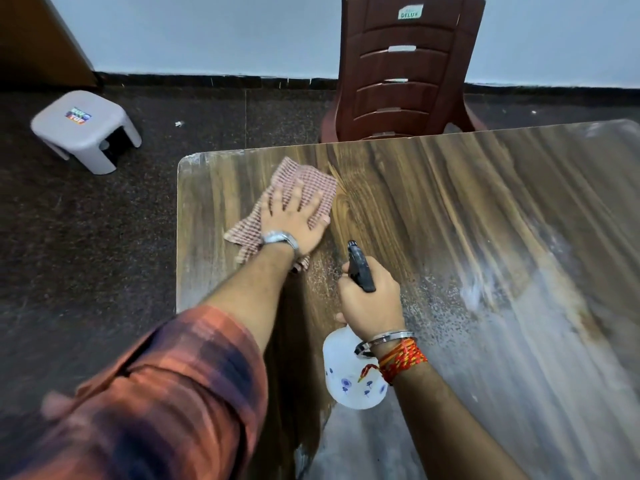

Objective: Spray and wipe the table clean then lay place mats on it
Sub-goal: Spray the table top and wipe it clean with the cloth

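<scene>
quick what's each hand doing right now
Left hand: open, palm flat on the red-and-white checked cloth on the wooden table.
Right hand: closed around the black-nozzled white plastic spray bottle.

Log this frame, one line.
phase: wiping | left hand: flat on cloth | right hand: holds spray bottle | table: wet, no mats

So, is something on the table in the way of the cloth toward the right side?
Only the spray bottle, held in the right hand just right of the cloth. Beyond it the table shows nothing else.
</scene>
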`<state>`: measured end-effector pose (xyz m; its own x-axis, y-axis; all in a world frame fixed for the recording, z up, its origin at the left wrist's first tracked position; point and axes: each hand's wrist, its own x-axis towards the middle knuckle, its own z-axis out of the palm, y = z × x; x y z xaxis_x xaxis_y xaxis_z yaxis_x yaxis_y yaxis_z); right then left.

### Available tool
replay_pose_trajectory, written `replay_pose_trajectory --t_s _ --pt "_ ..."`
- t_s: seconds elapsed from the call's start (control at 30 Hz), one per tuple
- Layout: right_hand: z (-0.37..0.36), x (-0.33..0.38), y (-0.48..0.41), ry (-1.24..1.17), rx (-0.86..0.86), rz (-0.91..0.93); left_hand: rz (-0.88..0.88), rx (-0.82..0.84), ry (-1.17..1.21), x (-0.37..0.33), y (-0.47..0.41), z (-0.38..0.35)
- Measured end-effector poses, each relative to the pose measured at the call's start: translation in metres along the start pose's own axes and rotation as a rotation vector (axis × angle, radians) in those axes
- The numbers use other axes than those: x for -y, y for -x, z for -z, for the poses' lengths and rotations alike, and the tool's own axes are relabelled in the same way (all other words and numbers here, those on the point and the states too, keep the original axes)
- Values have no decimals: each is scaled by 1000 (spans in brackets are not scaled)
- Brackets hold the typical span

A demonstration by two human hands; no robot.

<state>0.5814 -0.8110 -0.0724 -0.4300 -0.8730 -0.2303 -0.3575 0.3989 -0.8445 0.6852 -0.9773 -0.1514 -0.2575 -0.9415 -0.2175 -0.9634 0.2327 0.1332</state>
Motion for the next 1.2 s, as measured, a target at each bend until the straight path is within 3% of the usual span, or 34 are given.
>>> replay_pose_trajectory --t_s 0.2,0.67,1.07,1.2 --pt "40 -25 40 89 24 30 -28 -18 50 -53 123 -37" --pt "92 -78 204 124 410 46 705 -56 191 -27 445 -106" --pt "100 -122 292 350 504 -9 752 6 247 -34 503 -120" --pt "96 -128 303 255 541 -8 774 -17 240 -47 514 -125"
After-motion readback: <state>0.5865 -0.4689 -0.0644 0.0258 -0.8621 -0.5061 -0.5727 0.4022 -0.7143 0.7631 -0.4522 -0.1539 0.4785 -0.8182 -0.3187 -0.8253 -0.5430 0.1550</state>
